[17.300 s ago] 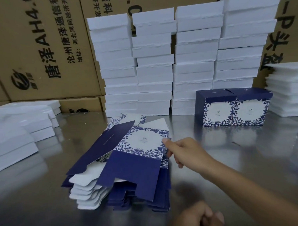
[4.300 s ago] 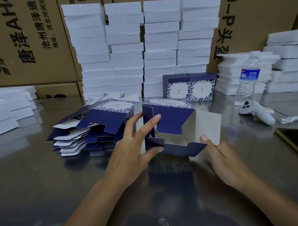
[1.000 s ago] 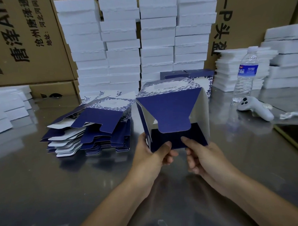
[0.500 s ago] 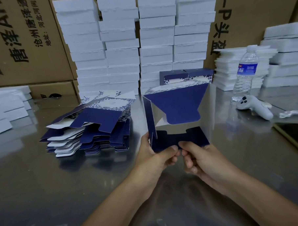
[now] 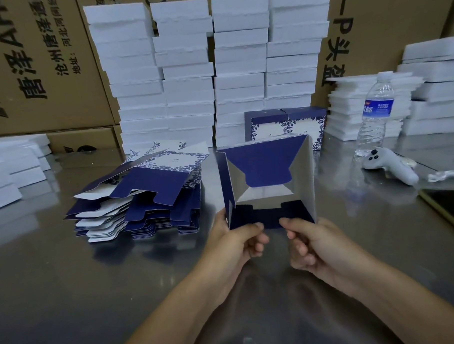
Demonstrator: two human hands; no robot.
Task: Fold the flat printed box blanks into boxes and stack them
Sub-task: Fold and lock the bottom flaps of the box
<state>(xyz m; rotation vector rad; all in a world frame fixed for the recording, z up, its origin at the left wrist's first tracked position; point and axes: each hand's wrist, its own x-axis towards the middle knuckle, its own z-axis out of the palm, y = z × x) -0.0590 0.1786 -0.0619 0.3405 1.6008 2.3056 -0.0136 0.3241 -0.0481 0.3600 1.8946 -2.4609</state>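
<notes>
Left hand (image 5: 239, 239) and right hand (image 5: 312, 246), side by side, each pinch the near edge of a half-formed box (image 5: 305, 178). The thumbs lie on top of the dark lower flap (image 5: 268, 217) and the fingers curl beneath it. The box is raised just above the table (image 5: 69, 282), its open end towards the viewer. A navy upper flap (image 5: 264, 159) hangs inward and the walls are opened to a square tube.

The card appears thin and light: stiff along its panels, weak at the scored folds, and likely to crease or spring back if squeezed mid-panel. The printed outer face looks smooth and may slip. Grip is best taken at edges and corners close to a fold, as here, with pressure kept along the score lines.

To the left, near the box, lies the pile of flat blanks (image 5: 148, 191). Behind it stand two finished boxes (image 5: 286, 125), touching. Stacked white foam slabs (image 5: 187, 69) and brown cartons (image 5: 34, 63) form the backdrop. A water bottle (image 5: 377, 113) and a controller (image 5: 389, 164) sit to the right.
</notes>
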